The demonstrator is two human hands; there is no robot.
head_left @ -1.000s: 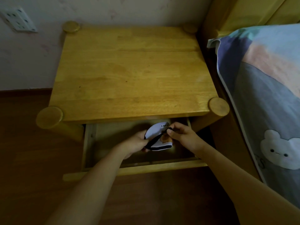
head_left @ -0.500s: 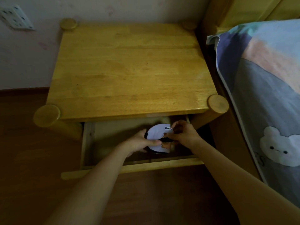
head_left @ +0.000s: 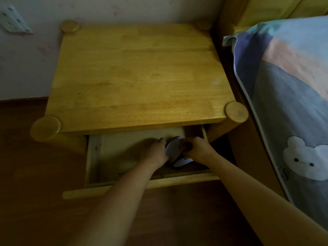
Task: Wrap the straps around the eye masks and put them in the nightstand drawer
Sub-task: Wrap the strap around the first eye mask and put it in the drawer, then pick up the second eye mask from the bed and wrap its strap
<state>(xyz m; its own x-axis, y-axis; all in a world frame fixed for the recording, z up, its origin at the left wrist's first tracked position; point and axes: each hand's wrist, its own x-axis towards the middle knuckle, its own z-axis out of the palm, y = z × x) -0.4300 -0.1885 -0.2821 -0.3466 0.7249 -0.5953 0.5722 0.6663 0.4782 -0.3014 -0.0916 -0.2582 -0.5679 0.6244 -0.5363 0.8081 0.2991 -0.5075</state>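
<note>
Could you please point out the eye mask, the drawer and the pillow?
eye mask [head_left: 173, 150], head view, white face between the hands.
drawer [head_left: 113, 150], head view, bare floor.
pillow [head_left: 287, 96], head view, grey-blue cover.

I see the drawer pulled partway out, its mouth open from above only between the nightstand top overhanging the back and the front rail near me. Both hands fill the right end: my left hand and right hand crowd the eye mask there. The drawer's left half offers free room. The bed walls off the right side closely.
</note>
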